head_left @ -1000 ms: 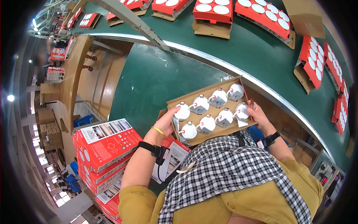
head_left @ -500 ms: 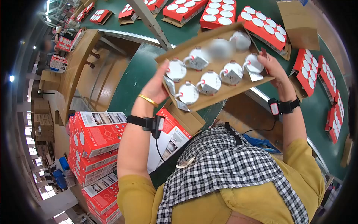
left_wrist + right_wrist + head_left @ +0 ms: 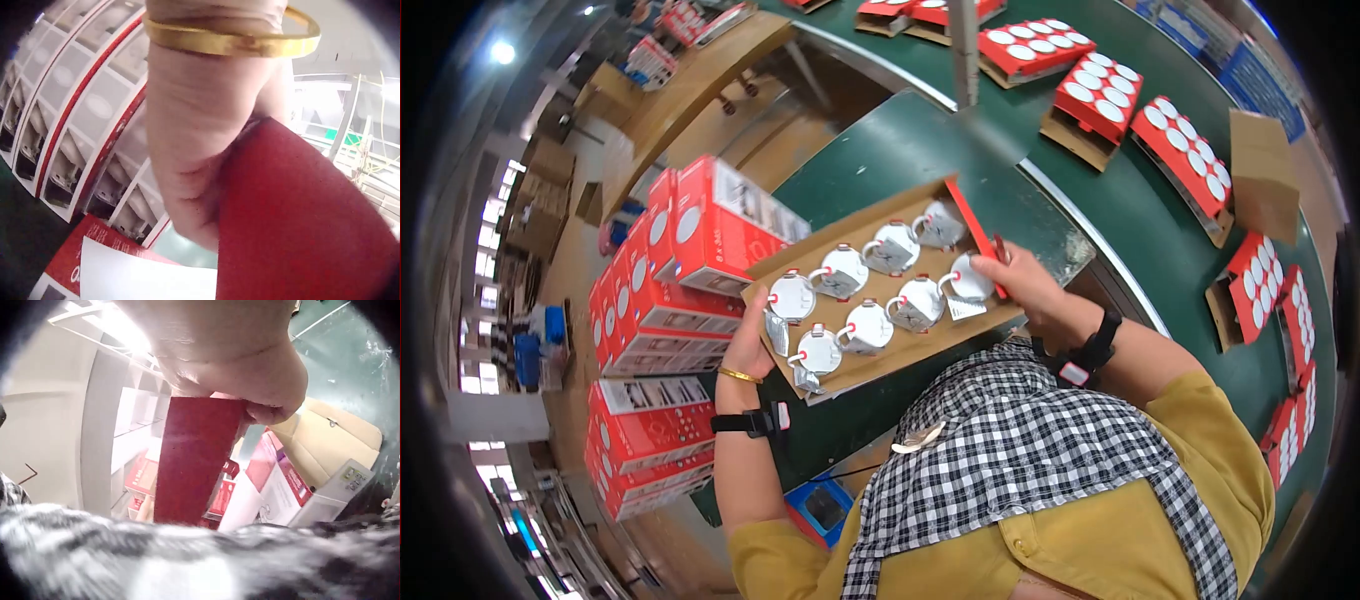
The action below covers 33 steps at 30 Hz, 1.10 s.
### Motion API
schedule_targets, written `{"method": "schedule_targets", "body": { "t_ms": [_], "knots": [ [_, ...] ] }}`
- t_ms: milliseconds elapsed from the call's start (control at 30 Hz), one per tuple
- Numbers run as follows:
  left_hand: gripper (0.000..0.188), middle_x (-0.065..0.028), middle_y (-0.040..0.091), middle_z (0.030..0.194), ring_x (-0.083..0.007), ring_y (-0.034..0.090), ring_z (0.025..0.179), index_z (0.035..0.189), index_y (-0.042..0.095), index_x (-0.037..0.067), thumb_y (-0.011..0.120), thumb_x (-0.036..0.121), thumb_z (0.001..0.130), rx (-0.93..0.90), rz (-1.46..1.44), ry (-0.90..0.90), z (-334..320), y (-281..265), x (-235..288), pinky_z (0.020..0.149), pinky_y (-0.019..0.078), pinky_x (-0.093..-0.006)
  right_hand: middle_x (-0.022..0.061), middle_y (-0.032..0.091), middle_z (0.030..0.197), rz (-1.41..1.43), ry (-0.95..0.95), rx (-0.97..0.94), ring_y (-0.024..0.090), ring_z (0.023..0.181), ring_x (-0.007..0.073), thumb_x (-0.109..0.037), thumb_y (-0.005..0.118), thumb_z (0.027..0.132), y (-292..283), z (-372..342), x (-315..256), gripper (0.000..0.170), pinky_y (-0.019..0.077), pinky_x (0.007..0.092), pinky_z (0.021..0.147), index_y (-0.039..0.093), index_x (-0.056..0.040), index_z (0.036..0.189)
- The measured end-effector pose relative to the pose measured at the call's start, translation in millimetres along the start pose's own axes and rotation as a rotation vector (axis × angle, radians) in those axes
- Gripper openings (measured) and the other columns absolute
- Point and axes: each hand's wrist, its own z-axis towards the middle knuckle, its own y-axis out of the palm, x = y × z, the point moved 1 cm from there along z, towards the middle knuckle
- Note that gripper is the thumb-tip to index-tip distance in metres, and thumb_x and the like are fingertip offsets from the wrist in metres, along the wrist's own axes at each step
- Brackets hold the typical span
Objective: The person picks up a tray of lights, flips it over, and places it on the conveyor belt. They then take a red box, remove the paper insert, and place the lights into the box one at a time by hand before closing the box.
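Note:
In the head view an open shallow cardboard tray (image 3: 855, 368) holds several round white lamps (image 3: 868, 327) in two rows. The left hand (image 3: 747, 345) grips its left end, thumb over the rim. At the opposite end the right hand (image 3: 1030, 280) holds the red edge, thumb on top. From the left wrist, the left hand (image 3: 200, 137) is against a red panel (image 3: 300, 219) of the tray. The right wrist view has the right hand (image 3: 250, 375) curled at another red panel (image 3: 197, 456); some fingertips are hidden behind it.
Stacked red boxes (image 3: 650, 430) stand left of the tray. Beyond the green table (image 3: 870, 150), more red boxes with white discs (image 3: 1100, 95) line a curved green surface (image 3: 1010, 110). A metal post (image 3: 965, 50) rises at its edge. In the right wrist view lies an open carton (image 3: 337, 434).
Both hands have carried the tray up, then down and left toward the stacked boxes. The view has turned, and both hands have kept their hold at the ends.

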Motion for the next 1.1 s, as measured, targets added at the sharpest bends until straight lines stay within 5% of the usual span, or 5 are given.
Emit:
{"method": "schedule_targets", "body": {
  "t_ms": [267, 400, 633, 767, 1100],
  "knots": [
    [0.052, -0.0041, 0.064, 0.123, -0.0162, 0.062, 0.108, 0.132, 0.057, 0.007, 0.053, 0.047, 0.099, 0.129, -0.065, -0.133, -3, -28, -64, 0.09, 0.0501, -0.0327, 0.0014, 0.061, 0.092, 0.044, 0.011, -0.051, 0.051, 0.079, 0.0074, -0.04, 0.073, 0.088, -7, 10, 52, 0.055, 0.0424, 0.0235, 0.067, 0.059, 0.0015, 0.121],
    [0.055, -0.0056, 0.064, 0.124, -0.0165, 0.061, 0.111, 0.135, 0.055, 0.006, 0.053, 0.048, 0.099, 0.157, -0.043, -0.173, 3, -42, -88, 0.093, 0.0489, -0.0339, 0.0038, 0.062, 0.093, -0.33, 0.158, -0.154, 0.055, 0.083, 0.0113, -0.051, 0.071, 0.087, -15, 18, 57, 0.061, 0.0458, 0.0276, 0.073, 0.062, 0.0028, 0.115],
    [0.068, -0.0176, 0.06, 0.128, -0.0249, 0.054, 0.123, 0.138, 0.046, -0.004, 0.052, 0.051, 0.097, 0.569, 1.148, 0.102, -3, -65, -104, 0.102, 0.0416, -0.0378, 0.013, 0.065, 0.092, -0.652, 0.094, -0.108, 0.063, 0.084, 0.0201, -0.062, 0.073, 0.078, -26, 31, 68, 0.072, 0.0508, 0.0343, 0.074, 0.062, 0.0024, 0.109],
    [0.062, -0.01, 0.054, 0.136, -0.0193, 0.05, 0.126, 0.143, 0.04, -0.001, 0.052, 0.043, 0.101, 0.33, 0.225, 0.097, -9, -68, -143, 0.106, 0.0376, -0.0339, 0.0117, 0.065, 0.089, -0.636, -0.062, 0.034, 0.063, 0.079, 0.0198, -0.061, 0.072, 0.079, -25, 29, 79, 0.073, 0.0516, 0.0343, 0.071, 0.061, 0.0023, 0.114],
    [0.054, -0.0129, 0.056, 0.133, -0.0204, 0.054, 0.121, 0.138, 0.043, -0.001, 0.056, 0.034, 0.1, 0.23, 0.18, 0.147, 50, 51, -174, 0.103, 0.0417, -0.0331, 0.0099, 0.065, 0.101, -0.543, 0.102, 0.096, 0.061, 0.089, 0.0169, -0.054, 0.07, 0.084, -127, 14, 57, 0.071, 0.0493, 0.0304, 0.078, 0.058, 0.0039, 0.123]
  ]
}}
